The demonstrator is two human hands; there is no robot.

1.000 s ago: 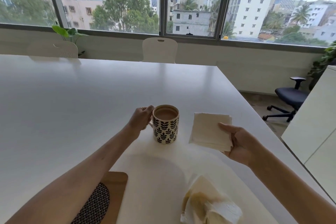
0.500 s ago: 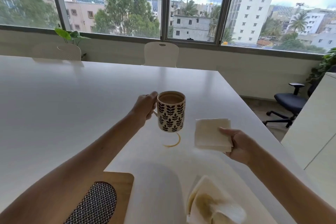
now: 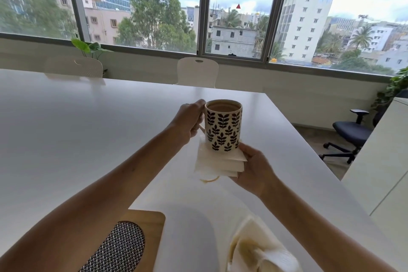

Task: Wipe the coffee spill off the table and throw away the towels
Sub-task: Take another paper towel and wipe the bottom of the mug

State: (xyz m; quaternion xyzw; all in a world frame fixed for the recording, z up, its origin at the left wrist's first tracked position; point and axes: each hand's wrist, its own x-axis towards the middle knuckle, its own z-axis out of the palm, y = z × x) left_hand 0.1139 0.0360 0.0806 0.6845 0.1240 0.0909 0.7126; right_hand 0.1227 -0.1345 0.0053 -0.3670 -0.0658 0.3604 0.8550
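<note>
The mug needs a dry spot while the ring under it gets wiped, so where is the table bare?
The white table lies bare left of the left hand holding the mug, and beyond it toward the chairs. Crowded: the coffee ring under the napkins in the right hand; nearer, the stained towels and wooden board.

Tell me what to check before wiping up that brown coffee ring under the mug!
1. Mug lifted off the table: ok, left hand holds its handle.
2. Mug level, coffee not spilling: ok.
3. Clean folded towels ready: ok, right hand pinches them.
4. Coffee ring reachable: ok, it peeks out below the towels.
5. Mug's bottom dry: cannot tell, the underside is hidden.
6. Used stained towels thrown away: not ok, they lie on the table.
</note>
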